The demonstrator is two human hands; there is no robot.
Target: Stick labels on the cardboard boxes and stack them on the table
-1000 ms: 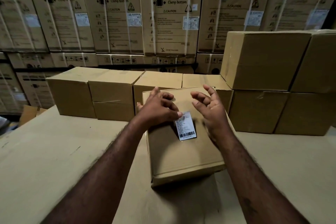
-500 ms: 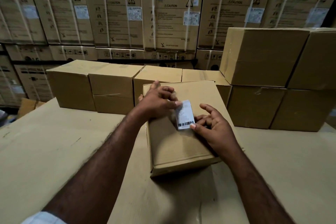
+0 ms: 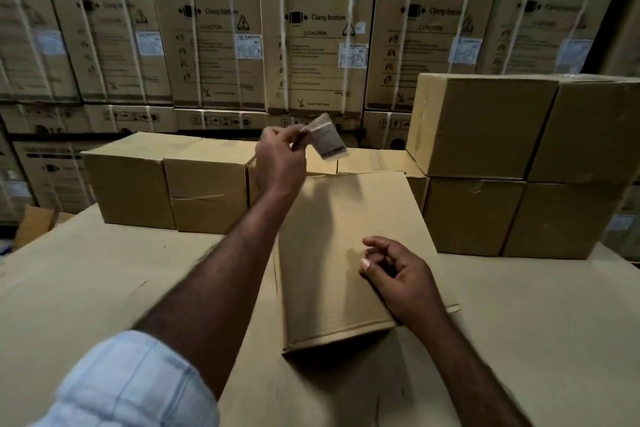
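A flat cardboard box [image 3: 332, 288] lies on the cardboard-covered table [image 3: 104, 288] in front of me, and its top face shows no label. My left hand [image 3: 280, 163] is raised above the box's far edge and pinches a small barcode label [image 3: 327, 142] between thumb and fingers; the label is blurred and hangs in the air. Over the near right part of the box, my right hand [image 3: 398, 274] has its fingers loosely curled and holds nothing.
A row of small cardboard boxes [image 3: 166, 184] stands at the back left of the table. A two-high stack of larger boxes [image 3: 485, 166] stands at the back right. Tall washing machine cartons [image 3: 311, 28] form a wall behind.
The label that lay on the box top is now up in the air in my left hand. My right hand has slid toward the near right part of the box.
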